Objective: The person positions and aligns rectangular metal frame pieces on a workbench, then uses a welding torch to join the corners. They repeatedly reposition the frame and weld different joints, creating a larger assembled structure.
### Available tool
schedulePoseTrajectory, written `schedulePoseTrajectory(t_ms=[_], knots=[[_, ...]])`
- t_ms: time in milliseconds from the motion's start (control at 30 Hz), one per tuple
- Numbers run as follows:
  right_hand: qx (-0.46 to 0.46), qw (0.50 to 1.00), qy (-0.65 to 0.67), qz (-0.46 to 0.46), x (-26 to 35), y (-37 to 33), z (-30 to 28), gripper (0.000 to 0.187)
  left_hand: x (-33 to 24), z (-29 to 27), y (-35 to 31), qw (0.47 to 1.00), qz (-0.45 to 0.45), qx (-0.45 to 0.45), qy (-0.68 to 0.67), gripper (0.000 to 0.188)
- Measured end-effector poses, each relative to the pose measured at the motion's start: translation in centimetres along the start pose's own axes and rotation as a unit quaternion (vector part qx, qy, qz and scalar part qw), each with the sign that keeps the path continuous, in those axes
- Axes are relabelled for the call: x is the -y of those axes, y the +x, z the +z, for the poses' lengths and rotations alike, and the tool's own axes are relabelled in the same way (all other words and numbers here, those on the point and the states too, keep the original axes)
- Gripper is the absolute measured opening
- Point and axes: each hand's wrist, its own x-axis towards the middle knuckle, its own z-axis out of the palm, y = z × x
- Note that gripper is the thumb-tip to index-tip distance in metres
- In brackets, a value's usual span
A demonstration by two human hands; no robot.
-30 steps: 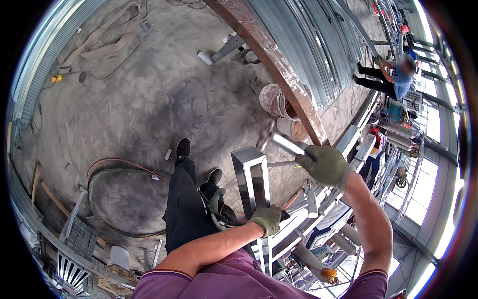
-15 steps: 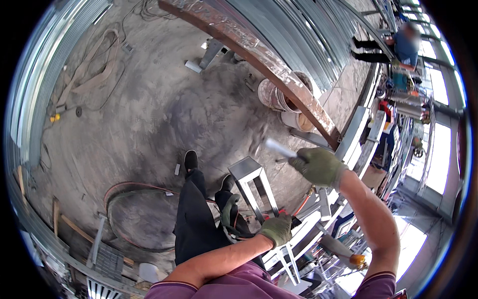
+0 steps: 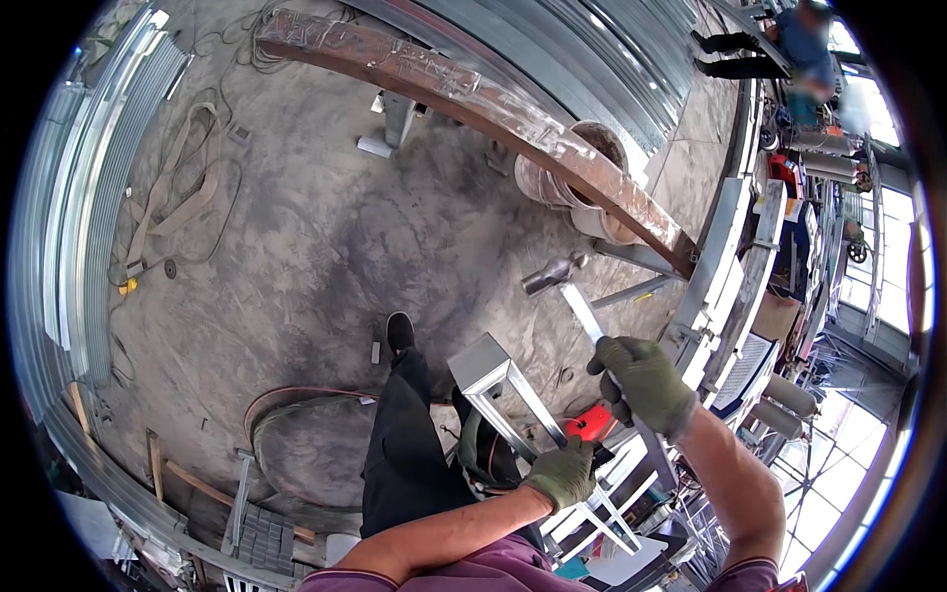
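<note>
My right hand (image 3: pixel 646 387), in a green glove, is wrapped round the handle of a ball-peen hammer (image 3: pixel 555 275), its head raised to the left over the floor. My left hand (image 3: pixel 562 476), also gloved, is closed on a narrow welded frame of shiny square metal tube (image 3: pixel 483 367) and keeps it tilted in front of me. A capped end of the frame points away, toward the far left. Just beyond my left fingers is a red-orange object (image 3: pixel 590 422), partly hidden; I cannot make out its kind.
A rusty steel beam (image 3: pixel 464 96) crosses the far side, with stained buckets (image 3: pixel 545 184) under it. Metal profiles are stacked at the left (image 3: pixel 74 227) and far right. A hose (image 3: pixel 296 391) loops beside my legs. Someone in blue (image 3: pixel 804 49) is at the far right.
The hammer, blurred before, now shows clearly with its head up and away from the frame. My right hand has come slightly nearer. The view has shifted, and the red-orange object shows more.
</note>
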Motion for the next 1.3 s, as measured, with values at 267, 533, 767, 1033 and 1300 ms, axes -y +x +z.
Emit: schedulePoseTrajectory(t_ms=[267, 533, 767, 1033, 1300], knots=[[-0.014, 0.991, -0.106, -0.081, -1.4, 0.4, -0.2, 0.047, -0.1, -0.1, -0.1, 1.0, -0.003, 0.001, 0.016, 0.049], [-0.143, 0.923, -0.157, -0.321, -9.2, -4.7, 2.1, 0.027, 0.2, 0.6, 0.4, 0.999, 0.007, -0.027, 0.019, 0.061], [-0.155, 0.853, -0.249, -0.432, -13.4, -2.5, 3.8, 0.027, -1.8, -1.2, -0.2, 0.998, -0.06, -0.01, -0.001, 0.043], [-0.243, 0.814, -0.18, -0.496, -11.1, -5.4, 5.1, 0.023, -1.2, 0.8, 0.2, 0.993, -0.043, -0.101, 0.034, 0.044], [-0.224, 0.831, -0.252, -0.442, -11.6, -5.0, 6.1, 0.026, -2.3, -1.3, -1.0, 0.997, -0.046, -0.006, 0.06, 0.043]])
